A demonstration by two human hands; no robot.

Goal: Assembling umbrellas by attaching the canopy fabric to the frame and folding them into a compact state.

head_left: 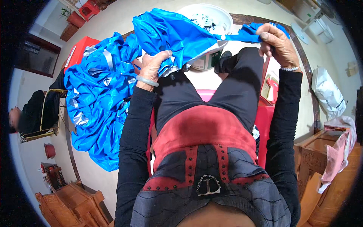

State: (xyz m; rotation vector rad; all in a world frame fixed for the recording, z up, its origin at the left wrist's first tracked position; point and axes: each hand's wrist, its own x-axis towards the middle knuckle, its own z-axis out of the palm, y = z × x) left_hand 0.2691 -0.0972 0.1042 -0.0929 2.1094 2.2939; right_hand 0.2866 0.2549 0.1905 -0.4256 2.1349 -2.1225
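My left hand (150, 68) is closed on a gathered piece of shiny blue fabric (166, 32) with a silvery underside. A narrow blue strap (240, 38) runs from this fabric toward the right, with a small round white piece on it, perhaps a snap button. My right hand (279, 44) pinches the strap near its far end, thumb against forefinger, and more blue cloth shows behind the fingers. The strap looks stretched between both hands, above my knees. Just beyond it stands a white basin (223, 17) holding many small dark and teal pieces.
A large heap of blue fabric (100, 94) lies at my left, beside a red box (81, 51). A person (32, 111) sits farther left. On the right are a white sack (328, 92) and wooden furniture (314, 151) with a pink cloth (336, 153).
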